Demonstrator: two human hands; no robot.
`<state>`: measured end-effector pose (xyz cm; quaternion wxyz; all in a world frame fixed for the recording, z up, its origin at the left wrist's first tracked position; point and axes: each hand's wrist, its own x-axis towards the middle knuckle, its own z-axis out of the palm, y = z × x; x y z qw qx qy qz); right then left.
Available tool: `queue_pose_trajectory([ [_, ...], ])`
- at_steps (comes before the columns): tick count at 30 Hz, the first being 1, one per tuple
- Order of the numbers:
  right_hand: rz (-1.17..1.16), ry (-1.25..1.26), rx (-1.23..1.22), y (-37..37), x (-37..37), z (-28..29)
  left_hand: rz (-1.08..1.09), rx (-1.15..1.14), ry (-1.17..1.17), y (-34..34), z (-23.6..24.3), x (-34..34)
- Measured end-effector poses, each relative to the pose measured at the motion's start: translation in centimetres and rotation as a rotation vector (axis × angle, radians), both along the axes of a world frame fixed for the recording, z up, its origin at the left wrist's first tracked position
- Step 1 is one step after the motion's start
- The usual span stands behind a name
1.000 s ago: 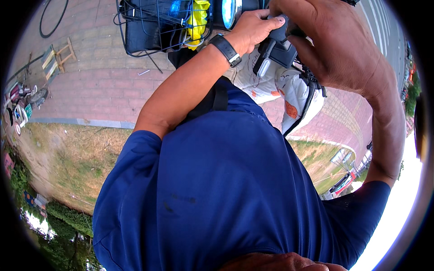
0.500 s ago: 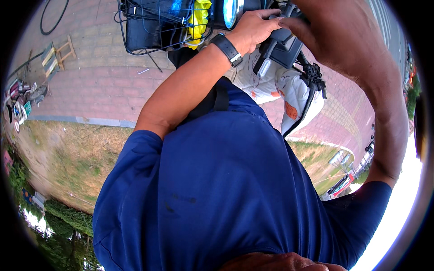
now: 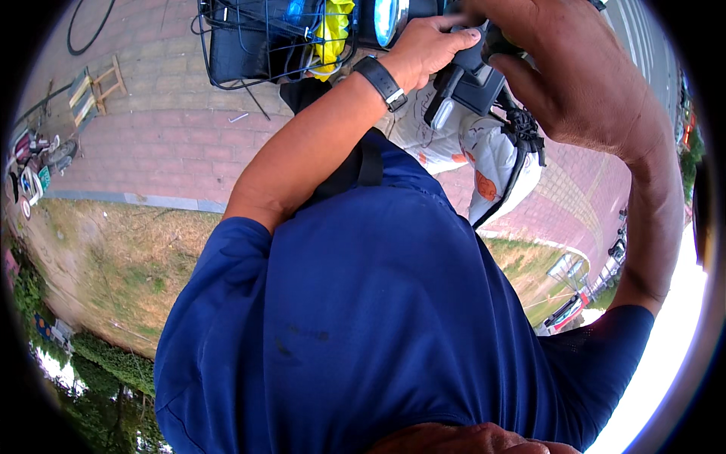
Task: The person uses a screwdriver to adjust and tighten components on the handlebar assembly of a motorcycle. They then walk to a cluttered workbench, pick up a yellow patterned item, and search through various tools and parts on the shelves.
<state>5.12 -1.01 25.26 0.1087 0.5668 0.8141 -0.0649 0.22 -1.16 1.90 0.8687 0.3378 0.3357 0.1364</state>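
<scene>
— How do the arms sit?

— Both reach up toward twelve o'clock. The left hand (image 3: 427, 49), with a black wristband (image 3: 380, 82) on its wrist, comes up from about seven o'clock, forearm bare, and lies on the dark handlebar unit (image 3: 473, 79) of a scooter. The right hand (image 3: 575, 83) arches over from three o'clock, wrist bent, palm facing the same unit.

— And the fingers?

— The left fingers (image 3: 457, 30) are curled narrow around the top of the black part, thumb pressed against it. The right fingers (image 3: 514, 72) are bent loosely, tips touching the black piece at its two o'clock side; whether they truly clamp it I cannot tell.

— Where is that unit?

— Between the two hands, near the upper rim, just right of the round glassy headlamp (image 3: 386, 19).

— What surrounds it?

— A black wire basket (image 3: 249, 53) at eleven o'clock holds something yellow (image 3: 333, 30). Below hangs a white patterned cloth cover (image 3: 491, 166). A smooth blue shirt (image 3: 363, 318) fills the lower centre, over reddish brick paving (image 3: 174, 144).
</scene>
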Motion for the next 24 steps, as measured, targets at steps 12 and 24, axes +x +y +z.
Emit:
queue_pose_trajectory([
  [12,0.010,-0.019,-0.352,2.0,1.8,2.3,0.027,0.021,-0.055,-0.2,-1.1,0.3],
  [24,-0.026,-0.153,-0.297,1.7,0.9,1.9,0.016,0.048,-0.004,-0.1,-0.6,0.3],
])
